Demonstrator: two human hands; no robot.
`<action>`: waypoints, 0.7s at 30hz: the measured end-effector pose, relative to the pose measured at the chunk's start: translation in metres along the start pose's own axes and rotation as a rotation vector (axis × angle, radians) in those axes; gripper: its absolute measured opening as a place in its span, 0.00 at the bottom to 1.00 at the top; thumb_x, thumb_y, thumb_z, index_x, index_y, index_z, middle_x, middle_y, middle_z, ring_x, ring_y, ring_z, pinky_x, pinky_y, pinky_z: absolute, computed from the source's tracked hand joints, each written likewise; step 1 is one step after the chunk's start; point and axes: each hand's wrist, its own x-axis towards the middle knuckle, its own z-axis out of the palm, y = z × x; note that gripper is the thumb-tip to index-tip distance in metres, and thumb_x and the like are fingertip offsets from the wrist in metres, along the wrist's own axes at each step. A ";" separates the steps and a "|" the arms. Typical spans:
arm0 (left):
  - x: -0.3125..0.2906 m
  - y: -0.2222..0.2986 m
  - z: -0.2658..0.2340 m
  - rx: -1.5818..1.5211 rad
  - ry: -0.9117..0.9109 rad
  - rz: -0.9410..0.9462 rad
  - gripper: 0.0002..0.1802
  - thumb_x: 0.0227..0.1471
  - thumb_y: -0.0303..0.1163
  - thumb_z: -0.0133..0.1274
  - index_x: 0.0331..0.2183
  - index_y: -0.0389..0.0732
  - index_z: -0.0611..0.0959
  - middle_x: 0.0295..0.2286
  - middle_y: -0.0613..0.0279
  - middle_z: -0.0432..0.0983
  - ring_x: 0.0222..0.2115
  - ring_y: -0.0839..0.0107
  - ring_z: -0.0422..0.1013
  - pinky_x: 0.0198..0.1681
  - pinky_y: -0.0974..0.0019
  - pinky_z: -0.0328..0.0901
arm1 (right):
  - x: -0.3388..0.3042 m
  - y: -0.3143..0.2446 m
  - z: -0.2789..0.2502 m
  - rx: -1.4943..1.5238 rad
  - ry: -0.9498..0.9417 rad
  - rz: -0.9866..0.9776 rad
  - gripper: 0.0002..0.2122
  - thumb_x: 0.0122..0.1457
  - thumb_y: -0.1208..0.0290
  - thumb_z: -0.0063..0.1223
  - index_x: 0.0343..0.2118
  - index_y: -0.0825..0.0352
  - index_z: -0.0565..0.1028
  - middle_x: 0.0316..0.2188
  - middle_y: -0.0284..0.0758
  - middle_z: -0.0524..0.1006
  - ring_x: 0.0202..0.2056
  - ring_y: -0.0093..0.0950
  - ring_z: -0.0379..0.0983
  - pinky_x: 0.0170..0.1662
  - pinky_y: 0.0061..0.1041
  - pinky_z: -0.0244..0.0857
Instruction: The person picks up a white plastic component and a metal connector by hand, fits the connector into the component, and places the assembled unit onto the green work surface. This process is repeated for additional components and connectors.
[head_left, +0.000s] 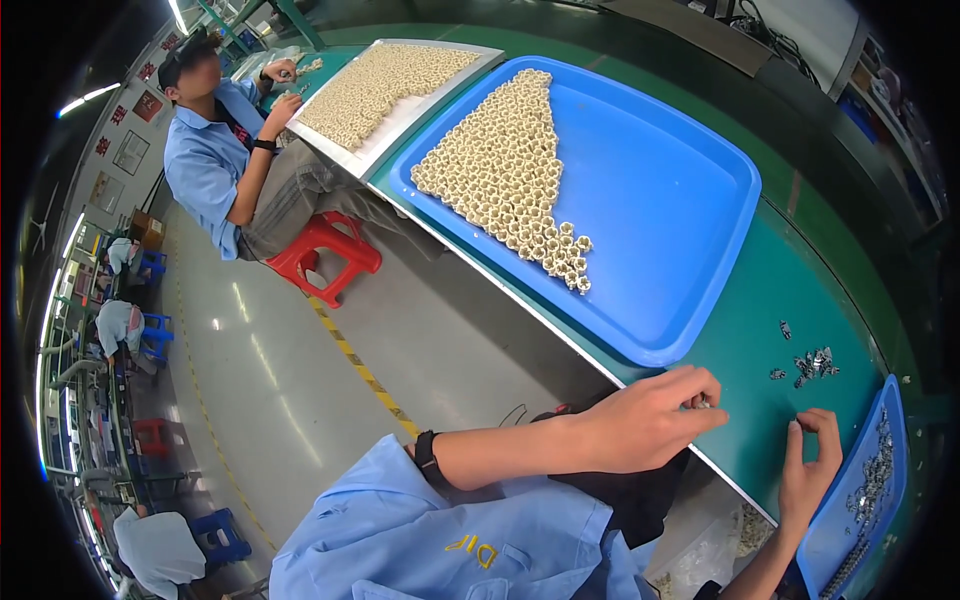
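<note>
My left hand (pixel 662 418) is over the green bench top near its front edge, fingers curled in a pinch. A small pale cream part (pixel 703 403) shows at its fingertips, much like the crown-shaped pieces in the tray. Close to the bench edge, my right hand (pixel 812 462) has thumb and forefinger bent together; whatever they hold, if anything, is too small to make out. Beyond the hands lie several small shiny dark metal parts (pixel 817 365) in a loose cluster. A small blue tray (pixel 888 400) with more such metal parts stands beside my right hand.
A large blue tray (pixel 690 170) holds many cream crown-shaped pieces (pixel 500 165) along its left side. Past it is a white tray (pixel 485 50) full of similar pieces. A co-worker (pixel 215 150) sits on a red stool (pixel 325 250) at the bench. Plastic bags (pixel 700 540) sit below the edge.
</note>
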 end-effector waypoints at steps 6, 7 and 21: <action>0.007 0.007 -0.007 -0.383 0.082 -0.177 0.13 0.54 0.21 0.66 0.43 0.33 0.86 0.42 0.50 0.81 0.40 0.60 0.80 0.44 0.63 0.74 | -0.021 -0.031 0.015 0.380 0.189 -0.082 0.08 0.53 0.88 0.63 0.37 0.74 0.81 0.39 0.44 0.81 0.42 0.35 0.78 0.48 0.30 0.71; 0.006 0.001 -0.008 -0.429 0.076 -0.175 0.12 0.55 0.22 0.66 0.43 0.34 0.87 0.42 0.51 0.82 0.40 0.62 0.80 0.43 0.63 0.74 | -0.020 -0.042 0.022 0.517 0.215 -0.097 0.09 0.53 0.89 0.63 0.37 0.73 0.82 0.39 0.45 0.82 0.42 0.36 0.79 0.47 0.31 0.73; 0.007 0.015 -0.005 -0.574 0.040 -0.104 0.22 0.52 0.15 0.63 0.51 0.28 0.85 0.42 0.41 0.81 0.39 0.59 0.79 0.38 0.64 0.74 | -0.020 -0.083 0.040 0.621 0.237 -0.421 0.10 0.49 0.83 0.69 0.35 0.69 0.82 0.38 0.44 0.84 0.35 0.37 0.83 0.40 0.37 0.70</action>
